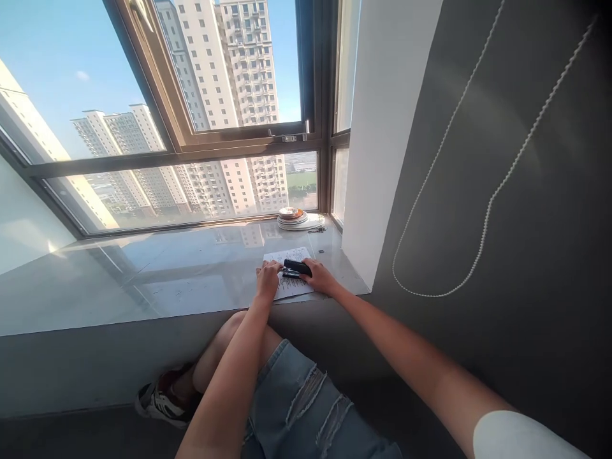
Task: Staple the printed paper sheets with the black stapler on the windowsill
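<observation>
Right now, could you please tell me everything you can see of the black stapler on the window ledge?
The stapler is small, black and glossy, likely plastic, with a paler metal strip beneath. It lies flat across a printed sheet on the grey ledge. The right hand clasps its right end; the left hand meets its left end, pressing the sheet.

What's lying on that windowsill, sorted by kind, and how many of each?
black stapler: 1
printed paper bundle: 1 (sheet count unclear)
pile of round plates: 1 (plate count unclear)
Total: 3
</observation>
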A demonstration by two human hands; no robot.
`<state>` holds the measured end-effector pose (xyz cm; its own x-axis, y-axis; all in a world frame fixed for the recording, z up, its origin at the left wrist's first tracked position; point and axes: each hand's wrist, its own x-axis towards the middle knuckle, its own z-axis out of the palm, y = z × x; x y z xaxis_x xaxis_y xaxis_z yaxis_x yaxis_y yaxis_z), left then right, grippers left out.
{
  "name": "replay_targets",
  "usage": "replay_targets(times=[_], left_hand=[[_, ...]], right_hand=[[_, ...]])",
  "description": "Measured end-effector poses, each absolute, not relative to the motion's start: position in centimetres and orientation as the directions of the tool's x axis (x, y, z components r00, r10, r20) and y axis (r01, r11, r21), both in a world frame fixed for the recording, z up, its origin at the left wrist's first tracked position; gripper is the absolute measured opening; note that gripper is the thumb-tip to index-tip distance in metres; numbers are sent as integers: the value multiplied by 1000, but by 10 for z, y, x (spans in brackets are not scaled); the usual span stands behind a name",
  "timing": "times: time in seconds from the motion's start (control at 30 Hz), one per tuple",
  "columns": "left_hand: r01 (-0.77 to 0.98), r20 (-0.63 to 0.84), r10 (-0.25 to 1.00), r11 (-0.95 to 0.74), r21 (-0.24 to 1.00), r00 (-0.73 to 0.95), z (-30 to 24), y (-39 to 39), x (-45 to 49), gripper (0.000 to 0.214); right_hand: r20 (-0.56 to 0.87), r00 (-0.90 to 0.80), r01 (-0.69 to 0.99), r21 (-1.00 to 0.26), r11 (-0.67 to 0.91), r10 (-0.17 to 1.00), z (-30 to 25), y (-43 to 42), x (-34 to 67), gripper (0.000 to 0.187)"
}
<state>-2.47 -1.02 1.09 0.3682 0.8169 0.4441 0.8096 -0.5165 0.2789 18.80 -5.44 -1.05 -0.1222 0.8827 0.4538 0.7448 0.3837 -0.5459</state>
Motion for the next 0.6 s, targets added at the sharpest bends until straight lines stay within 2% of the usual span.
replay_targets(times=[0.2, 0.3, 0.47, 0.6], left_hand=[[794, 466, 818, -514, 326, 338, 7, -7, -25, 30], [820, 508, 825, -458, 344, 248, 6, -8, -27, 28], [821, 431, 900, -298, 486, 71, 4, -14, -34, 39], [708, 389, 919, -320, 630, 69, 5, -16, -35, 47]], right_hand=[[444, -119, 754, -541, 372, 888, -8, -56, 187, 32], [437, -115, 755, -545, 364, 892, -6, -57, 187, 33], [433, -117, 747, -554, 367, 894, -2, -61, 185, 33], [431, -118, 746, -556, 366, 895, -2, -61, 186, 35]])
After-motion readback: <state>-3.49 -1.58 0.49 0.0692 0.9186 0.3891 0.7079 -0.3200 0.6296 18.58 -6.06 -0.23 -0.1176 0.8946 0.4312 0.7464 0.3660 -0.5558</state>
